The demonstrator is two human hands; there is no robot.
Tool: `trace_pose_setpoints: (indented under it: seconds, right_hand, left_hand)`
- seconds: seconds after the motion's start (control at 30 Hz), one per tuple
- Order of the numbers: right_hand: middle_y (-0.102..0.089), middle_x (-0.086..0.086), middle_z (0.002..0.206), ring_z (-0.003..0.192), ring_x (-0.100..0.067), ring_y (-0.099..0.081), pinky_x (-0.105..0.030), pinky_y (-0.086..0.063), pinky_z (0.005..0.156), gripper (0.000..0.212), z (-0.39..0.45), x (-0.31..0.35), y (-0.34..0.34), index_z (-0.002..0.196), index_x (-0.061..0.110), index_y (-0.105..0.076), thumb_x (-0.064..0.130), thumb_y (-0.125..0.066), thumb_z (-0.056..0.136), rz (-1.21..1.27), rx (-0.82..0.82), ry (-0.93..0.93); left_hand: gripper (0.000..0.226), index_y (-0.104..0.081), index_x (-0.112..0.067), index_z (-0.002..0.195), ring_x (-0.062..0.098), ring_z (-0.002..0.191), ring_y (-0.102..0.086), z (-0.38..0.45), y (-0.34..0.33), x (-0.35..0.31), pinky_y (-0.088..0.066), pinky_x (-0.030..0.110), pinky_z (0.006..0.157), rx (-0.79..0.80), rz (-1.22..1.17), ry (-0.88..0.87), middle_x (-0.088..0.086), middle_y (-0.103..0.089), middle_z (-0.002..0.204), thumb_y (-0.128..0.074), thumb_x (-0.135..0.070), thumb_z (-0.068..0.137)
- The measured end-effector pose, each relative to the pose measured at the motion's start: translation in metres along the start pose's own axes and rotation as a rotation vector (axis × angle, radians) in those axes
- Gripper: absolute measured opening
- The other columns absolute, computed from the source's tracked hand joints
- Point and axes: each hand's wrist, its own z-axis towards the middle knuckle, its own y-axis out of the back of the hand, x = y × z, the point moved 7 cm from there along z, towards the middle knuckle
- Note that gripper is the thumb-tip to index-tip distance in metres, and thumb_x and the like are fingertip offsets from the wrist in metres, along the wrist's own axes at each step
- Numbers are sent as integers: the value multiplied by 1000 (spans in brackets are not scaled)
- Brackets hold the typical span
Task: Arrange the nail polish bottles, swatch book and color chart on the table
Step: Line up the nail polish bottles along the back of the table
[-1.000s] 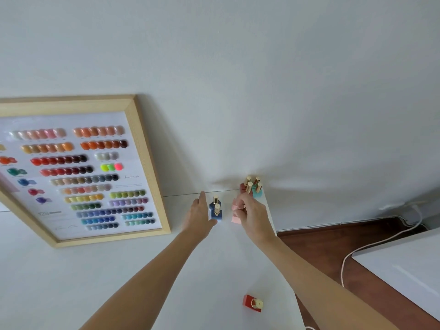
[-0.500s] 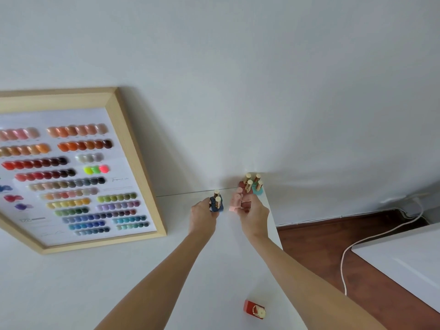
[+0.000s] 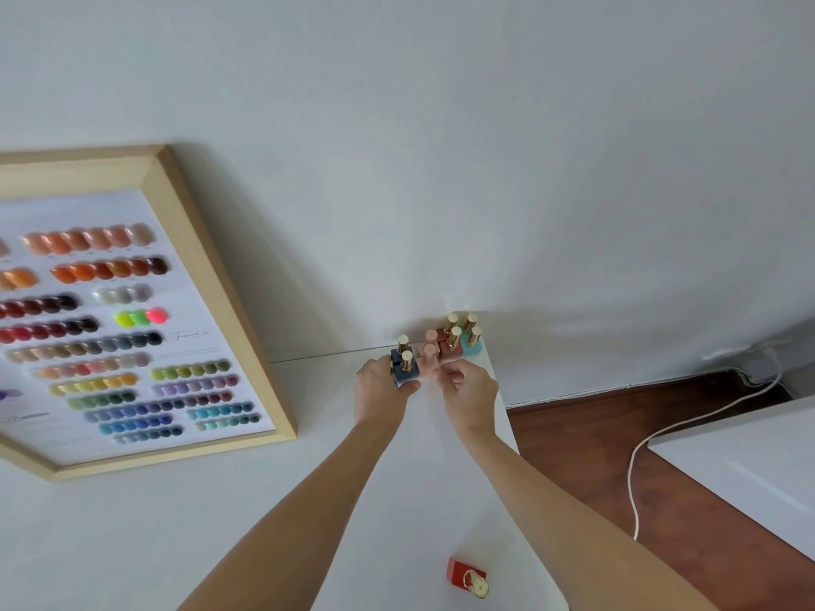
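Framed color chart (image 3: 132, 319) is running off the left edge, so its left columns are cut away; it is leaning against the wall (image 3: 441, 125) at the back of the white counter (image 3: 176, 522), its rows of swatch dots blurring toward the bottom. Left hand (image 3: 380, 392) is covering the base of the two dark blue bottles (image 3: 405, 368), fingers curling round them from the left and holding them; how far the fingers wrap behind is hidden. Right hand (image 3: 469, 390) is curling its fingers at the two pale pink bottles (image 3: 430, 352); whether it is actually gripping them or only touching is hard to make out. Compared with half a second ago, the pink pair is standing closer to the back cluster and the blue pair is sitting just beside it, both hands having pushed slightly farther toward the wall. The cluster at the far right corner is showing reddish-brown bottles (image 3: 450, 346) and teal bottles (image 3: 472, 346), all with gold caps, packed touching. A red bottle (image 3: 467, 577) is lying on its side near the counter's right edge, well apart from the rest, gold cap pointing toward the camera. A white cable (image 3: 639, 469) is trailing over the wooden floor (image 3: 573, 456).
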Motion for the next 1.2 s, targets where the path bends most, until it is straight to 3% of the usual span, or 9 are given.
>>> trace_pose_setpoints:
  seconds: [0.1,0.17,0.3,0.4,0.53,0.63,0.87,1.13,1.2]
  right_hand:
    - [-62,-1,67,61,-15,-57,-3,-41,60,16,-3,-11,12,75,11,-58,10,-74,77,35,-92,-35]
    - [-58,-3,72,64,-19,-56,-1,-38,58,25,-2,-20,21,82,13,-52,8,-76,75,77,-157,-74]
    - [-55,-12,112,76,-20,-57,-9,-38,68,51,17,-28,30,121,8,-50,6,-74,76,51,-122,-90]
    - [-56,-10,122,79,-15,-58,-19,-45,77,64,32,-27,27,135,10,-44,7,-74,78,-4,-13,-37]
    - [-65,3,92,77,-16,-63,1,-41,64,51,41,-21,23,119,15,-57,11,-78,73,2,50,55]
    - [-62,8,82,72,-15,-61,-5,-43,63,43,44,-18,21,108,15,-61,20,-81,71,36,50,58]
    - [-65,6,82,67,-8,-57,-18,-49,68,33,45,-14,18,101,13,-64,17,-80,72,-9,25,97]
    - [-71,-8,96,73,-9,-58,5,-37,62,37,43,-11,23,109,7,-61,9,-77,75,-32,75,86]
    - [-69,-9,99,77,-12,-61,3,-38,61,38,38,-11,27,110,9,-59,9,-75,76,-39,100,82]
  left_hand:
    - [31,-65,-6,95,27,85,-61,3,-3,-3,-45,31,69,-22,2,11,11,-65,94,-79,-26,75]
    - [31,-65,-6,93,27,83,-61,6,-5,-5,-45,30,67,-26,7,18,11,-66,93,-79,-28,76]
    - [30,-65,-4,90,28,80,-60,11,-8,-7,-40,30,64,-37,-29,40,13,-66,90,-77,-27,76]
    - [28,-66,-3,89,28,80,-60,14,-7,-9,-40,30,64,-61,-50,47,14,-67,89,-77,-26,77]
    - [31,-66,-3,90,25,81,-60,19,-7,-12,-39,29,64,-72,-12,44,13,-67,90,-75,-30,79]
    - [36,-64,-5,93,24,82,-59,20,-10,-15,-38,28,64,-67,10,32,11,-67,92,-77,-35,77]
    - [37,-65,-4,94,28,86,-59,22,-12,-13,-38,29,67,-91,29,42,13,-65,95,-76,-35,77]
    - [32,-67,-5,93,24,84,-60,22,-9,-13,-38,27,65,-58,43,41,11,-70,92,-76,-30,77]
    - [34,-65,-6,97,22,86,-60,19,-7,-13,-40,27,67,-35,31,40,10,-70,95,-78,-29,75]
